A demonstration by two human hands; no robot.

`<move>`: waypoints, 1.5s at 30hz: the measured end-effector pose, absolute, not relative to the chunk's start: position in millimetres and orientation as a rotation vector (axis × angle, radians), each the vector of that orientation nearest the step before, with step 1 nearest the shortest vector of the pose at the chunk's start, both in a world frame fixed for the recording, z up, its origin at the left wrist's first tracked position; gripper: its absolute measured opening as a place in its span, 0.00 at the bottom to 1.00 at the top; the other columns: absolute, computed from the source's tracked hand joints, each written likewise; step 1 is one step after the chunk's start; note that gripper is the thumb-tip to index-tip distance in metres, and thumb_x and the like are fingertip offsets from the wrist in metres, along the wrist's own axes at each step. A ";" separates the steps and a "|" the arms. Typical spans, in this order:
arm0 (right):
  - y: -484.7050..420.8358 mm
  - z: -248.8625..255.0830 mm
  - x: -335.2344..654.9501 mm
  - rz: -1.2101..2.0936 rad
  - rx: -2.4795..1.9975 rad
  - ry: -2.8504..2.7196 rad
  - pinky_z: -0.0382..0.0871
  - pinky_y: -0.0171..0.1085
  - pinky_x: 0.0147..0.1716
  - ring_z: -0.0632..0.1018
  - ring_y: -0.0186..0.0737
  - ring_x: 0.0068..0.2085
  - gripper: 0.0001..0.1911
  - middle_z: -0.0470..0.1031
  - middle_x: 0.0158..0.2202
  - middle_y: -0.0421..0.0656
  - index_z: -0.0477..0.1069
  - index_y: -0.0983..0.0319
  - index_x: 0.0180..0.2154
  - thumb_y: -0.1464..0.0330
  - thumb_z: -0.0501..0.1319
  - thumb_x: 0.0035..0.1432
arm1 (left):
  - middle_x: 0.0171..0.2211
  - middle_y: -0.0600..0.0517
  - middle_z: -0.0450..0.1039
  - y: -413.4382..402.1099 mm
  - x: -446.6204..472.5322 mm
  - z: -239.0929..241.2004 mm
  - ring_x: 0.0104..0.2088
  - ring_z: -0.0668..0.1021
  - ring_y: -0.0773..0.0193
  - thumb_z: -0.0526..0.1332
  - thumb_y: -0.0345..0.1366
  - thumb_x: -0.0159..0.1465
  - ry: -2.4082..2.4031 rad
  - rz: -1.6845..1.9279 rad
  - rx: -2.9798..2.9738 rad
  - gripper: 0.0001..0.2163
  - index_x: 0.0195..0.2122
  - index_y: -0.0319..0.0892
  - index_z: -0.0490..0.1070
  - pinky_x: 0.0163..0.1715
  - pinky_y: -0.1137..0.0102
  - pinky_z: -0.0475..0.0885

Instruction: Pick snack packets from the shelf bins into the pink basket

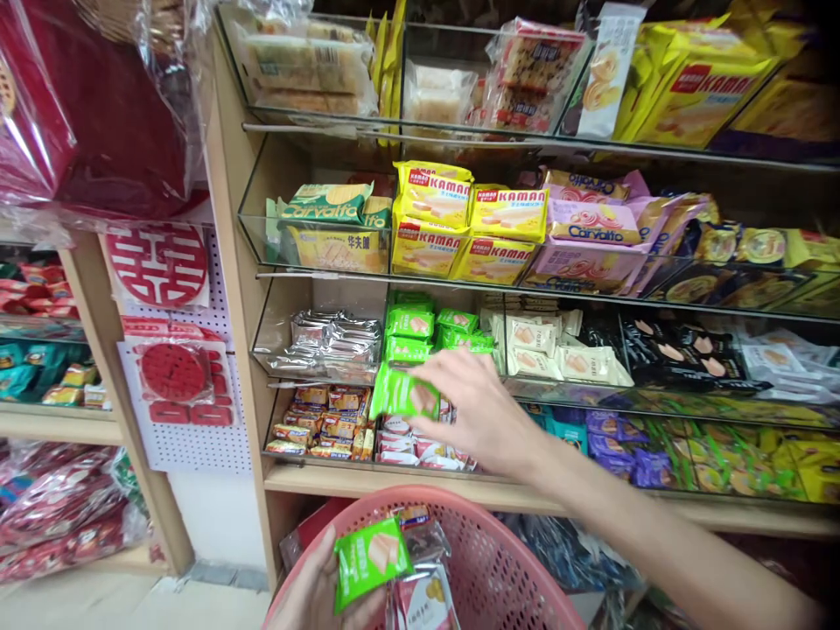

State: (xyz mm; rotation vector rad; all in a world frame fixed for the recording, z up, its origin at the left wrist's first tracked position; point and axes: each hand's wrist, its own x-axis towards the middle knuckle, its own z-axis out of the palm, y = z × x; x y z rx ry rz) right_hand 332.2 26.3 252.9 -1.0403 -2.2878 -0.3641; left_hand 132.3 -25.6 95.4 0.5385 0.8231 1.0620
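Note:
My right hand [469, 402] reaches in front of the third shelf, its fingers closed on a green wafer packet [392, 391], slightly blurred. Behind it, more green packets [410, 322] are stacked in a clear-walled compartment. Low in the view, my left hand [308, 586] has its fingers around another green wafer packet [367, 560]. Beside that packet are a white-and-red packet [425, 599], a silvery packet [433, 542] and a small orange-and-blue packet [413, 516]; whether my left hand also holds these I cannot tell. Below them is a pink perforated basket [518, 560].
Clear dividers [505, 346] split the shelves into compartments. Silver packets [334, 337] are left of the green ones, cream packets [557, 350] right. Small orange packets [325, 424] fill a lower bin. A wooden shelf edge [315, 479] runs just behind the basket.

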 end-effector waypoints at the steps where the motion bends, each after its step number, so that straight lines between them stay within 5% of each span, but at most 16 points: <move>1: 15.9 240.7 329.8 -0.281 -1.026 -2.347 0.54 0.41 0.44 0.67 0.41 0.43 0.11 0.71 0.39 0.39 0.69 0.58 0.40 0.64 0.62 0.54 | 0.54 0.44 0.71 -24.1 133.3 97.1 0.52 0.74 0.52 0.59 0.41 0.61 0.813 1.060 0.495 0.24 0.57 0.38 0.60 0.50 0.60 0.70; 7: -12.0 182.2 319.6 0.065 -1.024 -2.596 0.56 0.41 0.43 0.67 0.41 0.42 0.09 0.69 0.37 0.39 0.67 0.59 0.35 0.62 0.62 0.54 | 0.51 0.40 0.73 -23.8 134.7 100.5 0.42 0.79 0.57 0.47 0.48 0.66 0.663 0.989 0.371 0.26 0.59 0.36 0.57 0.42 0.63 0.73; 13: -8.9 166.6 317.8 0.065 -0.989 -2.684 0.57 0.41 0.44 0.66 0.41 0.44 0.11 0.69 0.39 0.40 0.66 0.60 0.38 0.63 0.63 0.53 | 0.54 0.43 0.70 -30.5 135.9 105.4 0.51 0.74 0.54 0.49 0.51 0.65 0.575 0.969 0.472 0.26 0.57 0.39 0.62 0.48 0.63 0.70; 19: -8.2 160.0 315.8 0.002 -0.978 -2.689 0.58 0.42 0.45 0.66 0.41 0.45 0.12 0.69 0.41 0.41 0.67 0.60 0.40 0.62 0.61 0.55 | 0.49 0.49 0.75 -34.7 138.0 106.9 0.53 0.72 0.58 0.62 0.34 0.61 0.703 1.040 0.641 0.11 0.45 0.43 0.73 0.54 0.63 0.67; 22: -10.1 153.8 313.0 -0.021 -0.974 -2.697 0.59 0.43 0.45 0.67 0.42 0.45 0.11 0.70 0.41 0.42 0.67 0.61 0.40 0.64 0.61 0.55 | 0.46 0.51 0.76 -35.4 137.1 105.1 0.50 0.75 0.59 0.62 0.33 0.60 0.745 1.028 0.686 0.09 0.43 0.44 0.74 0.51 0.65 0.69; 35: -13.3 134.5 320.9 0.045 -1.035 -2.517 0.59 0.49 0.52 0.66 0.45 0.54 0.31 0.67 0.55 0.45 0.52 0.59 0.60 0.59 0.59 0.58 | 0.46 0.51 0.76 -29.8 121.8 102.0 0.48 0.75 0.60 0.63 0.35 0.60 0.870 1.032 0.743 0.11 0.44 0.45 0.71 0.49 0.67 0.69; 40: -11.8 123.2 355.7 0.014 -1.208 -2.279 0.56 0.52 0.55 0.64 0.45 0.57 0.27 0.63 0.58 0.47 0.51 0.57 0.60 0.61 0.54 0.62 | 0.42 0.49 0.75 -9.7 90.9 94.1 0.47 0.74 0.59 0.59 0.42 0.61 1.075 0.700 1.185 0.12 0.43 0.41 0.67 0.49 0.66 0.66; 45: -13.1 98.7 388.6 0.045 -1.330 -2.055 0.59 0.49 0.54 0.65 0.44 0.57 0.24 0.64 0.56 0.45 0.53 0.54 0.58 0.62 0.53 0.62 | 0.31 0.55 0.67 12.6 85.4 73.3 0.36 0.71 0.62 0.61 0.40 0.54 1.219 0.294 1.625 0.10 0.33 0.41 0.65 0.35 0.69 0.64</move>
